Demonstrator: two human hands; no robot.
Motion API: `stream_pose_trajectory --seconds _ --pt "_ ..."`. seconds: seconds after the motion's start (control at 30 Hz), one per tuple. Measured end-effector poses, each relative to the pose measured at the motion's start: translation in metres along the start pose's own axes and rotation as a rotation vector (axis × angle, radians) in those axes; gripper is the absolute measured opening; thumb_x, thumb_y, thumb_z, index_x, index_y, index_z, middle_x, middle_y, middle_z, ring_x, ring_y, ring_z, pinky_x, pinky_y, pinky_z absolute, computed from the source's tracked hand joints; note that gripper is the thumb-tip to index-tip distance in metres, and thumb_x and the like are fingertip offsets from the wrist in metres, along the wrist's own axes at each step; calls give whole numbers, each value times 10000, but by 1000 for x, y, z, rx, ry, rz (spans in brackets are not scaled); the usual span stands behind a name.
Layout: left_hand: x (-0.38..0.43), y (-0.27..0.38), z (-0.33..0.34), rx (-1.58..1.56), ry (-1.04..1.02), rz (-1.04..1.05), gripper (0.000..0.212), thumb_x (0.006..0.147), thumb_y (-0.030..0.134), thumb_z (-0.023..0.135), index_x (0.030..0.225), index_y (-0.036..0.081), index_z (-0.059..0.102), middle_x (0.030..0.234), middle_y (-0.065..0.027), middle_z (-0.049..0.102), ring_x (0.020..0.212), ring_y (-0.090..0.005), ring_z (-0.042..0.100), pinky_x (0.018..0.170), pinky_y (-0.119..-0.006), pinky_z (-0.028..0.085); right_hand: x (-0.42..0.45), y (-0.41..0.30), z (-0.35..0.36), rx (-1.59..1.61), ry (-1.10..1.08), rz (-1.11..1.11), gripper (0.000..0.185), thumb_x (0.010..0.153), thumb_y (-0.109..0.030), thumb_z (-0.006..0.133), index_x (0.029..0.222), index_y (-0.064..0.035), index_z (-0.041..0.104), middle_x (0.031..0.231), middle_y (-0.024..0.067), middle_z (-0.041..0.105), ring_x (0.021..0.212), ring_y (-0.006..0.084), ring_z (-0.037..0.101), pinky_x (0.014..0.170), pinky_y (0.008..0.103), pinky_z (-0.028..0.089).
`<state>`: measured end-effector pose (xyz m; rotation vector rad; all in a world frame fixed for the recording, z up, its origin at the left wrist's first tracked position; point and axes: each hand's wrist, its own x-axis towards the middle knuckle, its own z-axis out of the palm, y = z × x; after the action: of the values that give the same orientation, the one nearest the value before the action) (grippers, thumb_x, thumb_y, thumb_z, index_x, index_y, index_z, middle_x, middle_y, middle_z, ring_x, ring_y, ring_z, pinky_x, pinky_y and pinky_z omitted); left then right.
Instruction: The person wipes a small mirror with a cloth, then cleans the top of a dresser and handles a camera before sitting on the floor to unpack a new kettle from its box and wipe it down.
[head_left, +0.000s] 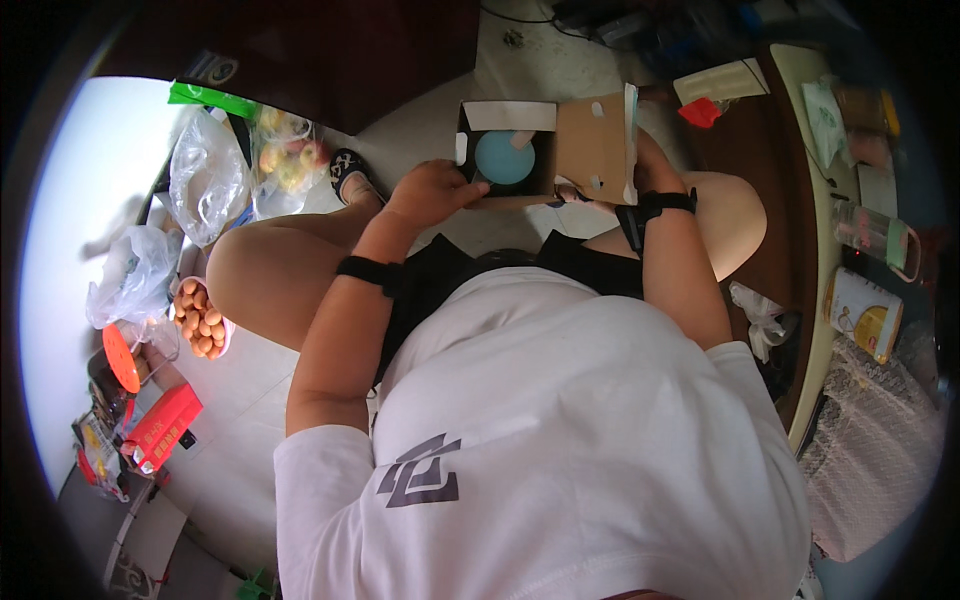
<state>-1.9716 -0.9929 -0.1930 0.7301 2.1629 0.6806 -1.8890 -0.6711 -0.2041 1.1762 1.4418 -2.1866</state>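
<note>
Above my lap I hold a cardboard box (592, 146) with its top open and its lid folded out to the right. Inside it lies a round light-blue object (501, 161), with a small pale piece (523, 138) against its upper edge. What the blue object is cannot be told. My left hand (431, 191) grips the box's near left corner, thumb over the rim. My right hand (654, 165) is behind the raised lid at the right; the lid hides most of its fingers. Black bands circle both my wrists.
To my left are clear plastic bags (210, 176), a bag of fruit (292, 154), a basket of brown eggs (199, 319) and a red box (163, 427). At right, a cabinet top (802, 150) bears a bottle (870, 232) and a yellow-white package (862, 311). A dark red panel (337, 52) stands ahead.
</note>
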Motion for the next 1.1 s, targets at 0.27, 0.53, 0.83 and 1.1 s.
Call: stream_pose_trajectory --seconds 0.27,0.53,0.83,1.1 --pt "-8 15 24 411 105 -75 441 754 525 719 862 98 739 1004 -105 673 1042 -302 605 877 -409 517 4 3 -7 150 19 207 449 800 -347 707 1141 -60 650 1113 128 655 972 263 628 835 353 515" --pt "9 23 39 456 123 -220 614 775 630 651 953 45 709 1055 -149 668 1057 -331 603 890 -426 510 2 6 -18 -463 -197 -569 475 630 -190 791 1064 -37 672 1009 112 677 941 205 634 855 297 484" --pt "34 56 54 578 281 -486 865 731 719 633 1139 -43 622 1157 -223 626 1101 -358 616 883 -439 529 -9 6 -17 -606 -93 -900 253 790 -215 660 907 4 706 902 110 706 829 202 664 729 323 492" --pt "28 36 58 545 418 -407 797 799 706 572 1052 -48 630 1093 -251 630 964 -385 667 763 -448 551 20 11 -14 -44 -103 -155 275 867 -197 604 1021 8 704 965 112 701 840 190 669 730 352 507"
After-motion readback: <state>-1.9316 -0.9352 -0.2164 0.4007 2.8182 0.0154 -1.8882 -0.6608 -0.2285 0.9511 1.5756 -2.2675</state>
